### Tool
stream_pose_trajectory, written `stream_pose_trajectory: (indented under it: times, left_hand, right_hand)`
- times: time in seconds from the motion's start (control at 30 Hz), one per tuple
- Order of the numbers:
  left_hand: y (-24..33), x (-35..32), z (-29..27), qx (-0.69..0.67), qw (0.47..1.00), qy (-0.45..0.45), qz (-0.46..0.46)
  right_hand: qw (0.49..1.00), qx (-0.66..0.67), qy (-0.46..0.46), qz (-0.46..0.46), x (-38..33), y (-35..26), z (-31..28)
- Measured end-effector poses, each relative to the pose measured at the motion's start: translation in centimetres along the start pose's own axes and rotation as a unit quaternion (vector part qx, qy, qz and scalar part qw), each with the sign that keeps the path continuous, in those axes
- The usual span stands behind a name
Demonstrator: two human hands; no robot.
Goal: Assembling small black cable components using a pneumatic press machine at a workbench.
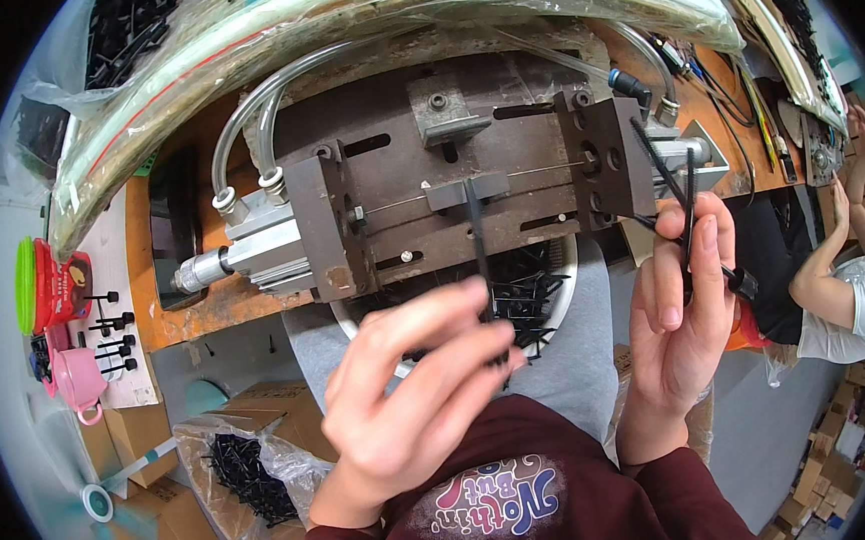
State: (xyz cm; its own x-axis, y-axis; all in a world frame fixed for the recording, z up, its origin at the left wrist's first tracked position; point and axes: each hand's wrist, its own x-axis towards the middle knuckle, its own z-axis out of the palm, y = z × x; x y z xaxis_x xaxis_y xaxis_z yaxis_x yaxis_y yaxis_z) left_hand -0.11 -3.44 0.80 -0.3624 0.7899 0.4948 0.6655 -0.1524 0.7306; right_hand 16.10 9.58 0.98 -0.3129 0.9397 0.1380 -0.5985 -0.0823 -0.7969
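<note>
**Black rod (481,247) at the metal fixture (529,143), gripped in the left hand (401,388)**

Pointing straight ahead from the left hand, near end pinched among bent, motion-blurred fingers. Far end at a small grey block (447,197) in mid-fixture; over it or touching it, impossible to tell. Through that block, a thin wire (546,169), stretched crosswise between a left upright block (328,237) and a right upright block (622,176).

In the right hand (679,318), raised and palm-up, fingers curled around a few more black rods (691,192): two long ones crossing above the fingertips, plus a knobbed head (744,284) just beside the palm on its outer side.

Beyond the left hand and to its left, an aluminium cylinder (271,259) with clear hoses (223,156). Beneath all this, an orange-brown wooden worktop (178,325).

Under and just right of the left hand, a white basin (570,285) of loose black parts (545,297). Left of the same hand, lower down, a plastic-lined cardboard box (277,406); farther left, a pink cup (79,380) and a red tub (65,286). Well right of the right hand, a person in a white top (858,326), arms extended.
</note>
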Motion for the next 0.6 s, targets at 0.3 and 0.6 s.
stream_pose_trajectory:
  times: [0.3, 0.6]
  left_hand:
    - [-2.1, 2.0, 2.9, 0.189, 0.980, -0.011, 0.067]
    - [-1.5, 2.8, 2.5, 0.217, 0.974, -0.028, 0.060]
  right_hand:
    - [0.997, -0.068, 0.021, -0.042, -0.4, 1.0, 0.4]
    - [0.996, -0.068, 0.024, -0.052, -0.5, 1.3, 0.9]
